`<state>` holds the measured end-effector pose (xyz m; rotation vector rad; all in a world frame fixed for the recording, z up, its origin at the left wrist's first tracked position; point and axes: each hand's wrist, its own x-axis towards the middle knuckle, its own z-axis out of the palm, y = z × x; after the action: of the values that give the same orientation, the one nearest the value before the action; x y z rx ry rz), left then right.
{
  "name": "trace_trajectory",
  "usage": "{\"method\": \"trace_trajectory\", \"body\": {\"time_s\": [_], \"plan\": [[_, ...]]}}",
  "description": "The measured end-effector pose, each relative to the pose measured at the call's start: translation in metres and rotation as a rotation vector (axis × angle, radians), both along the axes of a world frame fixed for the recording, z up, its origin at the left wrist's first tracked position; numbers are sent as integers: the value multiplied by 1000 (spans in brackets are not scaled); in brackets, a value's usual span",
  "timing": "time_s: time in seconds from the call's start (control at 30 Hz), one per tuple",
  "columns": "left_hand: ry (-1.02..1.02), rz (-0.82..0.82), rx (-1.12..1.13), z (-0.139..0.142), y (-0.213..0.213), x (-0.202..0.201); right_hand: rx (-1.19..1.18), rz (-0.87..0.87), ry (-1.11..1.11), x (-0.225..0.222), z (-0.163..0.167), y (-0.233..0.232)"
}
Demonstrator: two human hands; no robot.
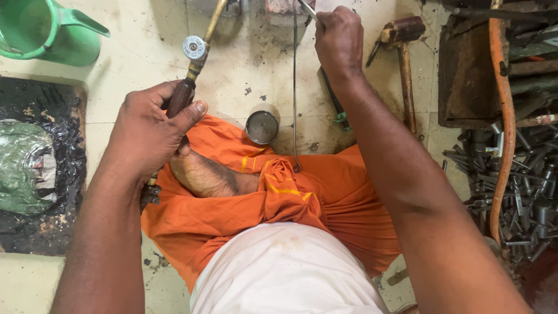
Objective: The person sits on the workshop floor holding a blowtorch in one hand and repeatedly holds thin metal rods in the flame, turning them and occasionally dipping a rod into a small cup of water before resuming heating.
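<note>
left hand (152, 131): fist closed round the dark handle of a brass torch (195, 58); thumb laid along the grip; torch runs up and away to the top edge, round valve knob just above the fingers
right hand (339, 42): closed tight on a thin metal rod (308, 10) near the top edge; rod tip goes out of frame
wire (294, 87): thin, dark, hangs down from near the right hand; hooked end just above the orange cloth (325, 192)
tin cup (262, 127): small round metal container on the floor, between the two arms, just beside the cloth edge; inside looks dark, contents cannot tell
green jug (43, 32): plastic, top left on the floor; inside not clear
black tray (55, 168): left edge, crusted dark; holds a green plastic bag (23, 166), crumpled
wooden box (468, 75): right side, dark, tools lying in it; orange hose (504, 116) runs down across it
hammer (404, 52): wooden shaft, on floor right of right hand
scrap metal pile (517, 186): rods and bits, far right
</note>
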<state>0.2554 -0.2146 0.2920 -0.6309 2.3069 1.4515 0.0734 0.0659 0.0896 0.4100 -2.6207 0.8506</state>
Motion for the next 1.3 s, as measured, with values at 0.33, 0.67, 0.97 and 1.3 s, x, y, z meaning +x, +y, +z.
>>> {"method": "trace_trajectory", "body": {"time_s": [0.33, 0.67, 0.97, 1.3], "plan": [[11, -4, -14, 2, 1, 2, 10, -12, 60, -3, -11, 0], [6, -17, -36, 7, 3, 12, -69, -24, -61, 17, 4, 13], [-18, -37, -29, 8, 6, 25, -33, -34, -180, 117, -49, 36], [12, -12, -23, 23, 3, 37, 2, -118, -365, 135, -34, 3]]}}
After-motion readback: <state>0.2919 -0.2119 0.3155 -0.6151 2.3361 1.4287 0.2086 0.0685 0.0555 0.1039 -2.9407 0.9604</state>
